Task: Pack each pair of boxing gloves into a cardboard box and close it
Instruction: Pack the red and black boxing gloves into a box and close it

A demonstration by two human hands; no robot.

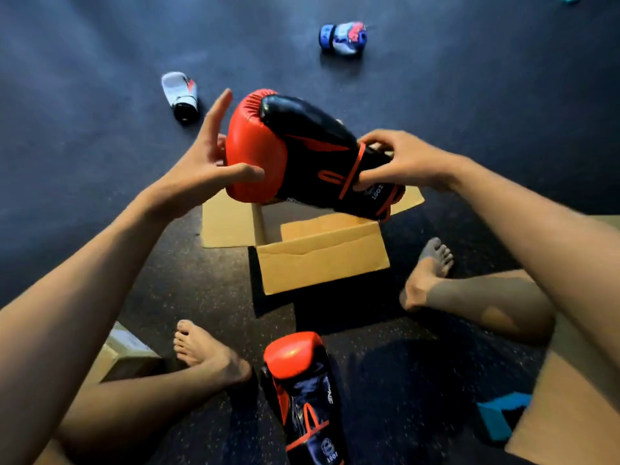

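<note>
Gripping the cuff of a glossy red-and-black boxing glove (295, 152), the right hand (402, 159) holds it over the cardboard box (322, 263); left hand (198, 162) splayed.

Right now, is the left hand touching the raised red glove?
Touching. The head view shows the left hand with its thumb pressed against the raised red glove.

Red-black glove (302, 152) held sideways above the open cardboard box (322, 263); its mate (302, 397) lies at the box's 6 o'clock.
</note>
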